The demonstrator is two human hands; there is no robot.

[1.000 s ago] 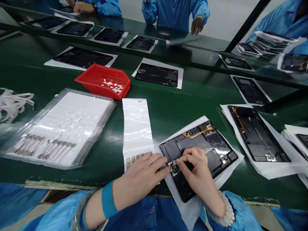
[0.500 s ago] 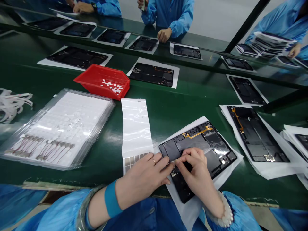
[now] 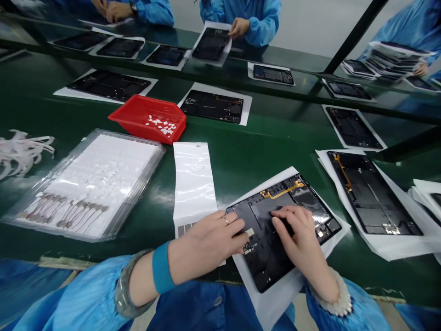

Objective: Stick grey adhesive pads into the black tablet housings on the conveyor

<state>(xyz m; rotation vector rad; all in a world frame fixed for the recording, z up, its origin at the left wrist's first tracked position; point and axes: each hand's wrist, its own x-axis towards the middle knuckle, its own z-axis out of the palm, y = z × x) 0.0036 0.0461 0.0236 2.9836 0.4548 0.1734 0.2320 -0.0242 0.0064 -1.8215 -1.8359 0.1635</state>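
Black tablet housing (image 3: 267, 235), lower right of frame: flat, orange ribbon (image 3: 294, 186) near upper edge. Your left hand (image 3: 213, 236), loosely curled; your right hand (image 3: 299, 230), fingertips close together; whether either holds anything, cannot tell.

Left hand (image 3: 213, 239): its fingertips, which met the other hand's half a second ago, are now apart from them.
Right hand (image 3: 299, 232): it has moved further to the right of the red tray (image 3: 146, 117), over the middle part of the tablet shell (image 3: 270, 269).
Pale piece (image 3: 250, 232): it was covered by fingers, and now it is visible, nearer than the red tray and to its right.
Middle tablet (image 3: 212, 106): it has slid left, closer behind the red tray.
Far tablet (image 3: 210, 45): previously flat, now raised and tilted by a co-worker's hand (image 3: 240, 27), behind the red tray.
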